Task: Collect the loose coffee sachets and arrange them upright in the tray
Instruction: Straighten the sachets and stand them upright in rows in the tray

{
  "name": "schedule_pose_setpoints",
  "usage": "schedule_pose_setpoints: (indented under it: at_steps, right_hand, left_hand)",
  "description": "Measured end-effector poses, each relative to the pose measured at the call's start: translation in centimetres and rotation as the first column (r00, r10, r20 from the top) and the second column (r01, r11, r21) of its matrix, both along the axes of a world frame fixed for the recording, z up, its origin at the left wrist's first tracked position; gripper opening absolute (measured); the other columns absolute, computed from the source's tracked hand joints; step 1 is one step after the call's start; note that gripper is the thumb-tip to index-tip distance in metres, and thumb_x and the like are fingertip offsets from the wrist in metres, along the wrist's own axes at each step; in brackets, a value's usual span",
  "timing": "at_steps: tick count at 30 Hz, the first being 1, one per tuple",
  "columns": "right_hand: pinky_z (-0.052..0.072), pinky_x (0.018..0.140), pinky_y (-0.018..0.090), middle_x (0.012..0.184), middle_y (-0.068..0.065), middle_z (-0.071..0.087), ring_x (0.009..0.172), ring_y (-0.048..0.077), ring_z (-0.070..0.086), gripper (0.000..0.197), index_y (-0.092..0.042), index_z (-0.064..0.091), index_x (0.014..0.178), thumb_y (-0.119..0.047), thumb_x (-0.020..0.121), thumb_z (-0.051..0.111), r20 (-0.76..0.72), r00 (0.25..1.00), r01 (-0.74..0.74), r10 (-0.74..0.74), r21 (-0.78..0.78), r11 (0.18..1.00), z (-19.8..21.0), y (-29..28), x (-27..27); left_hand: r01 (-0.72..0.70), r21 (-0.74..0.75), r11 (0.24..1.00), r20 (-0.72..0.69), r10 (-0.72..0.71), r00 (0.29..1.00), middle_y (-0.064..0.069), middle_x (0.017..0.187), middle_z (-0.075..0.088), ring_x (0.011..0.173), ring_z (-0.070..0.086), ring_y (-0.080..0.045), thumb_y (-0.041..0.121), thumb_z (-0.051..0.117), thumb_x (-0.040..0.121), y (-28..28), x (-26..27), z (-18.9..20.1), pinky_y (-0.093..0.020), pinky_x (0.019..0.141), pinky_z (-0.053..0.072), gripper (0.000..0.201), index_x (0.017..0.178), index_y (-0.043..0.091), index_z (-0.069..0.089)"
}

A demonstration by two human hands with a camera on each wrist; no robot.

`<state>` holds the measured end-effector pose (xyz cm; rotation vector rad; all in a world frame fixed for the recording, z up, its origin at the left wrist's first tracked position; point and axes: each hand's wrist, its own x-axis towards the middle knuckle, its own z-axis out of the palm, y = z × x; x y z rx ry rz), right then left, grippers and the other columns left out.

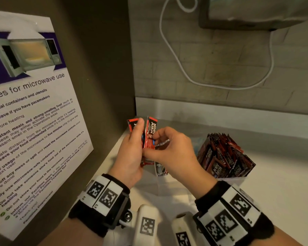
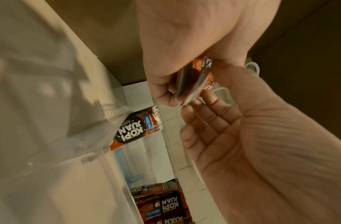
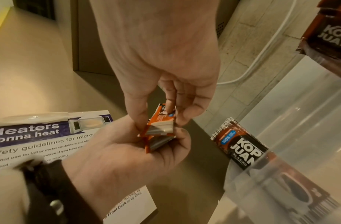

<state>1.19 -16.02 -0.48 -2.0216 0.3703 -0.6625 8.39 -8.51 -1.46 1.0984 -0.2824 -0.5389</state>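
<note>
At the near edge of the head view, two wrists strapped with black bands and white marker blocks. Just beyond, above the pale worktop (image 1: 283,183), left hand (image 1: 132,153) wrapped round a small bunch of red coffee sachets (image 1: 150,137), thumb pressed up along the front one, packets standing roughly upright with tops fanned apart. Right hand (image 1: 172,153) close against it, fingers curled, thumb and fingertips pinching the lower part of the same bunch; from the right wrist view, fingertips (image 3: 170,106) on the face of a packet, folded silver ends of several sachets showing between both hands. How many in the bunch, cannot tell.

Beneath the hands, one loose sachet (image 3: 240,145) lying flat on the worktop, printed side up, its lower end under or behind a clear plastic wall; which, cannot tell. In the head view only a corner of it visible below the right hand.

Further right, a white-edged tray (image 1: 238,179) on the worktop, packed with dark red sachets (image 1: 224,157) standing on end, leaning and fanned outward, well apart from the hands.

On the left wall, a printed microwave-use notice (image 1: 34,112). Farther back, a pale brick wall with a white cable (image 1: 181,64) looping down from a grey appliance (image 1: 256,13) at the top right.
</note>
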Motion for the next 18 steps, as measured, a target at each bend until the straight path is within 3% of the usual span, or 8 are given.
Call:
schedule_pose_setpoints:
  at_steps: [2, 5, 7, 9, 12, 14, 16, 18]
  right_hand:
    - [0.056, 0.068, 0.035, 0.078, -0.006, 0.066, 0.073, 0.015, 0.066, 0.025, -0.023, 0.061, 0.081, -0.019, 0.066, 0.081, -0.012, 1.000, -0.003, 0.003, 0.010, 1.000, 0.1, 0.0, 0.0]
    - [0.056, 0.071, 0.045, 0.080, 0.002, 0.069, 0.076, 0.024, 0.068, 0.018, -0.017, 0.065, 0.088, -0.007, 0.074, 0.070, -0.019, 1.000, -0.002, 0.004, 0.071, 0.997, -0.1, -0.4, 0.3]
    - [0.056, 0.073, 0.052, 0.078, 0.011, 0.068, 0.077, 0.033, 0.068, 0.020, -0.015, 0.066, 0.086, 0.003, 0.077, 0.064, -0.023, 1.000, 0.005, -0.002, 0.142, 0.990, -0.4, -1.0, 0.3]
    - [0.056, 0.073, 0.054, 0.070, 0.009, 0.064, 0.072, 0.035, 0.066, 0.021, -0.014, 0.066, 0.081, 0.007, 0.079, 0.065, -0.039, 0.999, 0.005, 0.004, 0.213, 0.977, -0.5, -1.4, 0.1]
    - [0.058, 0.063, 0.034, 0.061, 0.003, 0.057, 0.062, 0.022, 0.060, 0.015, -0.006, 0.065, 0.078, 0.009, 0.079, 0.067, -0.053, 0.998, -0.022, 0.039, 0.277, 0.961, -0.7, -2.1, -0.2]
    - [0.046, 0.049, 0.017, 0.057, 0.001, 0.057, 0.050, 0.008, 0.055, 0.017, -0.006, 0.064, 0.073, 0.010, 0.077, 0.069, -0.068, 0.997, -0.021, 0.041, 0.265, 0.964, -0.7, -2.5, -0.2]
    - [0.041, 0.047, 0.014, 0.055, 0.000, 0.057, 0.041, 0.001, 0.050, 0.022, -0.009, 0.063, 0.067, 0.011, 0.076, 0.069, -0.086, 0.996, 0.010, 0.014, 0.268, 0.963, -0.8, -3.2, -0.2]
    - [0.039, 0.042, 0.013, 0.055, 0.002, 0.059, 0.040, 0.001, 0.053, 0.023, -0.008, 0.062, 0.066, 0.011, 0.077, 0.068, -0.122, 0.992, 0.070, -0.038, 0.273, 0.959, -1.2, -4.2, -0.3]
  left_hand:
    - [-0.006, 0.022, 1.000, -0.019, 0.007, 1.000, -0.007, 0.086, 0.068, 0.069, 0.066, -0.017, 0.043, 0.051, 0.094, 0.0, 0.2, -0.1, -0.026, 0.052, 0.049, 0.032, 0.102, 0.015, 0.064]
    - [-0.057, 0.064, 0.996, 0.092, 0.051, 0.994, -0.009, 0.082, 0.062, 0.075, 0.060, -0.024, 0.018, 0.058, 0.093, -0.2, 0.4, -0.5, -0.031, 0.064, 0.048, 0.006, 0.086, 0.019, 0.059]
    - [-0.070, 0.055, 0.996, 0.155, 0.061, 0.986, -0.006, 0.085, 0.069, 0.079, 0.066, -0.025, 0.004, 0.062, 0.088, -0.1, 0.5, -0.7, -0.036, 0.072, 0.052, 0.014, 0.092, 0.018, 0.061]
    - [-0.059, 0.047, 0.997, 0.179, 0.049, 0.983, -0.006, 0.089, 0.074, 0.077, 0.070, -0.021, 0.000, 0.065, 0.085, 0.1, 0.7, -0.8, -0.034, 0.069, 0.056, 0.023, 0.105, 0.013, 0.064]
    - [-0.042, 0.078, 0.996, 0.205, 0.025, 0.978, -0.011, 0.081, 0.073, 0.069, 0.069, -0.022, 0.000, 0.069, 0.082, 0.4, 0.9, -0.8, -0.034, 0.064, 0.057, 0.016, 0.097, 0.004, 0.067]
    - [-0.049, 0.085, 0.995, 0.213, 0.030, 0.977, -0.008, 0.072, 0.071, 0.061, 0.066, -0.017, 0.001, 0.070, 0.081, 0.3, 0.8, -0.7, -0.028, 0.055, 0.055, 0.008, 0.086, 0.006, 0.066]
    - [-0.092, 0.091, 0.992, 0.198, 0.072, 0.977, -0.004, 0.068, 0.066, 0.052, 0.056, -0.009, 0.007, 0.070, 0.083, 0.3, 0.8, -0.9, -0.023, 0.049, 0.046, 0.006, 0.085, 0.009, 0.065]
    - [-0.133, 0.114, 0.985, 0.180, 0.111, 0.977, -0.007, 0.076, 0.061, 0.052, 0.047, -0.005, 0.014, 0.069, 0.086, 0.5, 1.3, -1.2, -0.024, 0.051, 0.041, 0.002, 0.087, 0.014, 0.067]
